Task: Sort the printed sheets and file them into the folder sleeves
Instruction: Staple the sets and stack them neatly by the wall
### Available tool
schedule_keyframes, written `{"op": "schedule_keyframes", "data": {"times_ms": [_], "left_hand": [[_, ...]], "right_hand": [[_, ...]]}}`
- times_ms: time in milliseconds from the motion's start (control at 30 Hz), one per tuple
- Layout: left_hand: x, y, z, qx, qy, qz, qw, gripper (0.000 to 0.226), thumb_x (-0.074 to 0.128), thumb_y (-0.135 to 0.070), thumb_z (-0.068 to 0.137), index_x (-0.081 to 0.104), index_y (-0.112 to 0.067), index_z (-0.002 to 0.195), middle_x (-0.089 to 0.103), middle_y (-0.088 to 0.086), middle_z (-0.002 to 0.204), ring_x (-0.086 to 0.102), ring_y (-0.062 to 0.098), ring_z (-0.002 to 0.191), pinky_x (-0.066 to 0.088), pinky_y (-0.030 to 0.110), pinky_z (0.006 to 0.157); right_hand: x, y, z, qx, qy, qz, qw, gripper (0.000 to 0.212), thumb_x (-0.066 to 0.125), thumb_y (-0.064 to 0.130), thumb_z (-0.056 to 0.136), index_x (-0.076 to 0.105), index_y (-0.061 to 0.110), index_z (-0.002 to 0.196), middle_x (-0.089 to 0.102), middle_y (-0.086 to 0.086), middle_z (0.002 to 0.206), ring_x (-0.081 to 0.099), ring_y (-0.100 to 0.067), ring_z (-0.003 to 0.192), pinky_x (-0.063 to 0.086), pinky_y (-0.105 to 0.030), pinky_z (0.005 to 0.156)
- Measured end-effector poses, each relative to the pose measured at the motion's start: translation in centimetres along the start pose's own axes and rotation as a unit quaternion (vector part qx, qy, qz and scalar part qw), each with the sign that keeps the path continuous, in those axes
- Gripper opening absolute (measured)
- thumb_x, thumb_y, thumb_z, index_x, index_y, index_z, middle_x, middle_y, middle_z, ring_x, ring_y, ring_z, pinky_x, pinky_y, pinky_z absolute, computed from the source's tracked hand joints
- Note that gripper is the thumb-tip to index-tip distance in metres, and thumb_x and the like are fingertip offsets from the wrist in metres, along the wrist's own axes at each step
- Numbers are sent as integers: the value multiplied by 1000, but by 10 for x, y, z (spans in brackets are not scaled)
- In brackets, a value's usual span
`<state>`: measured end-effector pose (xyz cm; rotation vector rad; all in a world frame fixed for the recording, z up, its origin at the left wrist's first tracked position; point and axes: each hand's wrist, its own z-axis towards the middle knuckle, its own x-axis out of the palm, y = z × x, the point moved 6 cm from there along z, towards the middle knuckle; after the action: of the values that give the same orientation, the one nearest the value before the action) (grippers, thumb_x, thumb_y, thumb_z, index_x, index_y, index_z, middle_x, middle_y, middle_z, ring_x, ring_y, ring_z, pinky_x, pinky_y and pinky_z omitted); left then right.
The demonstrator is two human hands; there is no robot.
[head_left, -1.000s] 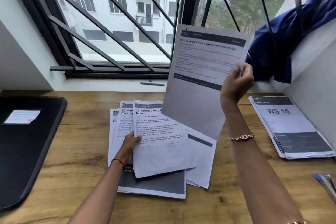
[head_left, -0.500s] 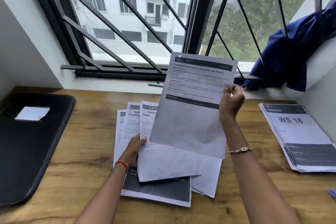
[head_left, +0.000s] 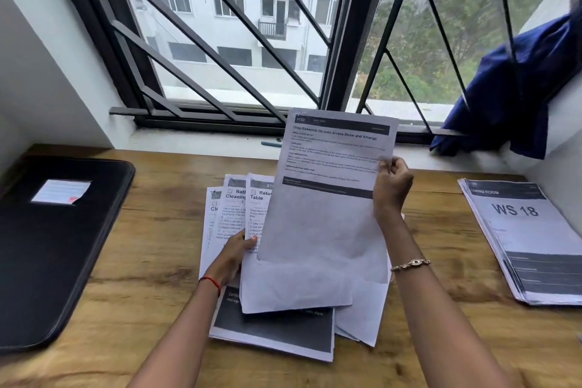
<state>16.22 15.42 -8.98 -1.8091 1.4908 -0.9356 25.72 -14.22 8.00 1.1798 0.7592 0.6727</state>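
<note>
My right hand (head_left: pixel 392 187) pinches the right edge of a printed sheet (head_left: pixel 327 198) headed "Drop Essential Oil onto Aroma Stone and Arrange", held up tilted over the desk. Under it lies a fanned pile of printed sheets (head_left: pixel 274 318) in the middle of the wooden desk (head_left: pixel 151 261). My left hand (head_left: pixel 234 257) rests on the pile's left side, thumb over the edge of the top sheets; its fingers are partly hidden. A closed black folder (head_left: pixel 53 249) with a white label lies at the far left.
A second stack of sheets (head_left: pixel 532 242) topped "WS 18" lies at the right edge by the wall. A barred window and white sill run along the back, with a teal pen (head_left: pixel 271 144) on the sill. Blue cloth (head_left: pixel 516 94) hangs at the right.
My right hand has lowered the held sheet toward the pile and brought it nearer to me. My left hand stays on the pile.
</note>
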Motion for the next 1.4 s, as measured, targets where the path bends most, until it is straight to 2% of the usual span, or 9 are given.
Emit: {"op": "schedule_keyframes", "data": {"times_ms": [100,233,500,667,800,900,1033,1233,1400], "left_hand": [[1,0,0,-5,6,-4,1000,33,48,0,93,55,-3,125,63,16,120,62,36,106,47,51,95],[2,-4,-3,-3,1,-19,1000,30,43,2,95,54,-3,122,62,15,117,61,33,99,49,43,89],[4,-7,-9,-5,-8,-19,1000,28,41,1,96,52,-4,122,62,15,113,64,24,87,53,39,78],[2,-9,-14,-13,-16,-10,1000,30,41,1,97,51,-3,124,58,18,123,59,32,102,46,45,93],[0,-9,-17,-13,-22,-6,1000,31,40,0,97,50,-3,126,59,18,121,60,31,99,47,45,92],[1,-10,-19,-9,-33,-14,999,31,40,0,97,50,-2,126,61,15,111,63,25,89,48,42,85],[-3,-18,-21,5,-63,-15,998,32,42,1,96,50,0,127,60,16,114,60,31,94,47,44,87],[-16,-32,-23,32,-95,-20,995,29,42,1,96,53,0,123,60,15,111,60,30,90,46,44,90],[-24,-34,-20,35,-114,-27,992,29,43,3,95,54,-1,121,59,18,116,57,32,101,43,51,98]], "right_hand": [[4,-13,-6,13,10,-20,1000,12,53,6,90,57,13,82,58,-4,77,50,-17,73,39,-26,63],[10,-30,-19,38,49,-72,995,15,51,7,92,53,5,77,48,-4,67,42,-19,68,32,-27,58],[20,-84,-31,110,214,-233,942,22,43,1,90,62,0,102,64,-16,99,57,-31,91,38,-29,70],[-27,-108,-23,177,127,-334,917,37,40,2,89,60,11,120,58,-18,121,55,-37,107,42,-38,86],[-78,-121,-12,204,35,-410,889,31,43,-2,89,55,3,118,52,-25,125,44,-41,121,22,-52,108],[-109,-122,-10,209,-27,-456,864,36,41,-11,88,47,-3,123,41,-28,134,31,-43,130,10,-57,111],[-120,-119,-1,153,-76,-471,866,51,35,-9,92,26,-2,142,26,-29,144,21,-44,135,13,-60,108],[-64,-115,4,45,144,-417,896,39,52,2,88,44,-3,125,42,-21,134,32,-32,129,23,-42,102],[-8,-107,0,39,300,-406,862,58,59,29,91,35,11,140,33,-9,148,23,-24,139,18,-43,109]]}}
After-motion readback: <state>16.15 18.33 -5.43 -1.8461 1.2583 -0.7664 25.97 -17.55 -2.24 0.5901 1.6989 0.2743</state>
